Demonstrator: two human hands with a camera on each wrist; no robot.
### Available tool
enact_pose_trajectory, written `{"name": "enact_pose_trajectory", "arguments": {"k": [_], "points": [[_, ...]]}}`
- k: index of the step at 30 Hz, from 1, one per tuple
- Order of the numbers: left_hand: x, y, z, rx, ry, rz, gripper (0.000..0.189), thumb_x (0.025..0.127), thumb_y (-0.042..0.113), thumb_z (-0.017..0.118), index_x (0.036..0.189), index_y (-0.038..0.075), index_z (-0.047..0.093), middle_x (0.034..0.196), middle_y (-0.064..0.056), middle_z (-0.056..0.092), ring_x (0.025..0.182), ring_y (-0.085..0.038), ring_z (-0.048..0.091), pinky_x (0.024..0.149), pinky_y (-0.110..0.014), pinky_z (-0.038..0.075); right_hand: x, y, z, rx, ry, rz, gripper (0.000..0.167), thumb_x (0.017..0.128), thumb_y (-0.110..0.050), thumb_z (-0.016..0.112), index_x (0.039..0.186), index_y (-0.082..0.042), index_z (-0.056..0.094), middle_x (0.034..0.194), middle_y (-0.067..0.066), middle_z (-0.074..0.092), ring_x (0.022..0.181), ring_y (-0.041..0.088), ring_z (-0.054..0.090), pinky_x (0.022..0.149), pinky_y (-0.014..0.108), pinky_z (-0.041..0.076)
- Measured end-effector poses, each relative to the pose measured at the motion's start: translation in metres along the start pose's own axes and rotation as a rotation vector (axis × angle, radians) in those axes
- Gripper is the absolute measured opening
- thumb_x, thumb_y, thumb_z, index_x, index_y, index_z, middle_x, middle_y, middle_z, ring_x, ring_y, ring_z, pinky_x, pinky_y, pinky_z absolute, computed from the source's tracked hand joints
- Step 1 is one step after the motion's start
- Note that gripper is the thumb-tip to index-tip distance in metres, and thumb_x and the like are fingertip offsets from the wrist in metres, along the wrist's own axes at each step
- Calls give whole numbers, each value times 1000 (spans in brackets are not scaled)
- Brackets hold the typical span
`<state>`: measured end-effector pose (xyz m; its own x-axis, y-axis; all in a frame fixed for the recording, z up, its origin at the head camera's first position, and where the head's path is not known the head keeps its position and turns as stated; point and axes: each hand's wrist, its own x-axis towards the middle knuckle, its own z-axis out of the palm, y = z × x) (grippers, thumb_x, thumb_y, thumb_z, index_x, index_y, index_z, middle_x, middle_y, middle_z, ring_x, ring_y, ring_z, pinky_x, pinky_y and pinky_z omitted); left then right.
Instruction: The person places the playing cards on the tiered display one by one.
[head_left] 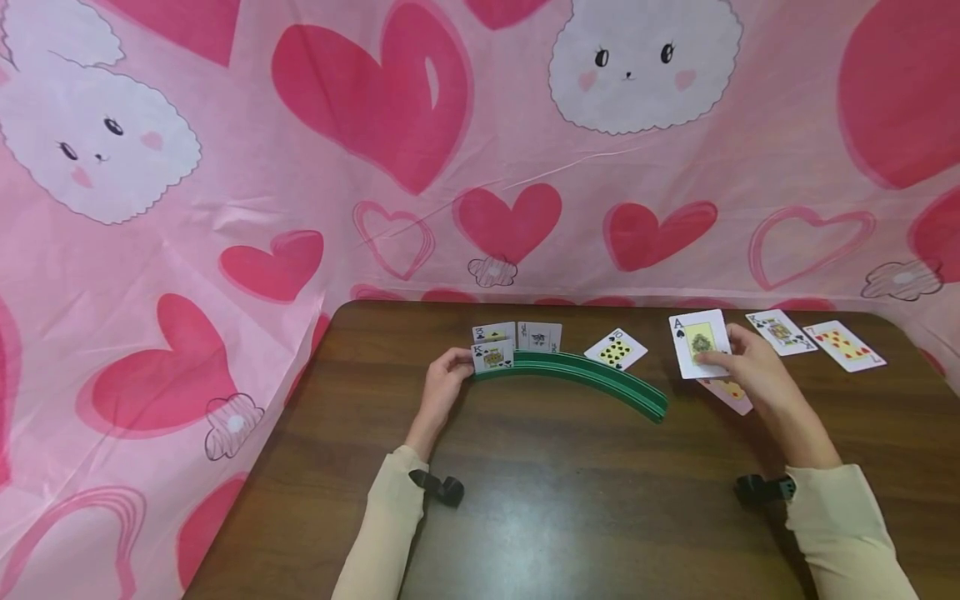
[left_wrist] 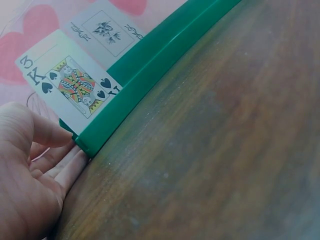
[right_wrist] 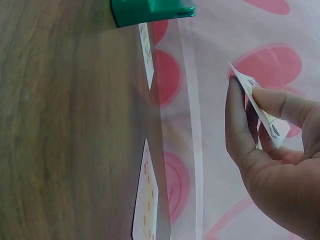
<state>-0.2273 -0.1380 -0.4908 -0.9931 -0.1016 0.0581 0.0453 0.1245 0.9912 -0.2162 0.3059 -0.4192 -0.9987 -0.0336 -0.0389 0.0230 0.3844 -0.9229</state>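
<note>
My left hand [head_left: 446, 379] is at the left end of a curved green card holder [head_left: 592, 379]. In the left wrist view its thumb and fingers [left_wrist: 55, 136] pinch that end. A king of spades [head_left: 493, 357] stands upright in the holder, a card marked 3 [left_wrist: 27, 63] peeking out behind it. Beside them stands a joker [head_left: 540, 337]. On the right, my right hand [head_left: 765, 387] pinches an ace of spades [head_left: 693, 329] between thumb and fingers, face toward me and raised off the table. Part of a red-pipped card [head_left: 731, 396] shows below it.
A spade number card [head_left: 617, 348] lies face up behind the holder. At the far right lie another king [head_left: 782, 332] and a red seven [head_left: 843, 345]. The brown table [head_left: 540, 492] ends at a pink heart-patterned cloth [head_left: 420, 258].
</note>
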Motion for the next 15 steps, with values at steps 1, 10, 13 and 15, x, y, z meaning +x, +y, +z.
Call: {"name": "enact_pose_trajectory", "arguments": {"k": [1,10,13,15], "points": [[0,0,0,-1,1,0,21,94,-8,59,112,-11,69,115,-22,71,103,-22,66,86,-26,49,0,0,0,16,4,-2,33,99,-13,69,119,6,51,89,-17,62,76,3,65,69,23,57],[0,0,0,8,1,6,21,94,-7,58,111,-10,70,114,-21,71,105,-25,66,90,-30,49,-3,-4,-5,324,-27,-13,15,98,-3,68,104,-15,63,95,-17,72,82,4,69,72,21,57],[-2,5,-1,6,-1,6,21,94,-8,57,111,-10,69,114,-22,71,104,-25,66,88,-28,49,-4,-5,-6,445,-47,-2,19,98,-1,67,108,-16,62,98,-16,73,85,4,70,73,21,57],[-2,5,-1,13,1,7,21,94,-8,57,111,-10,69,114,-22,71,104,-25,66,88,-27,49,-4,-6,-7,495,-53,12,20,99,-1,65,109,-17,62,100,-15,73,87,4,70,73,20,57]]}}
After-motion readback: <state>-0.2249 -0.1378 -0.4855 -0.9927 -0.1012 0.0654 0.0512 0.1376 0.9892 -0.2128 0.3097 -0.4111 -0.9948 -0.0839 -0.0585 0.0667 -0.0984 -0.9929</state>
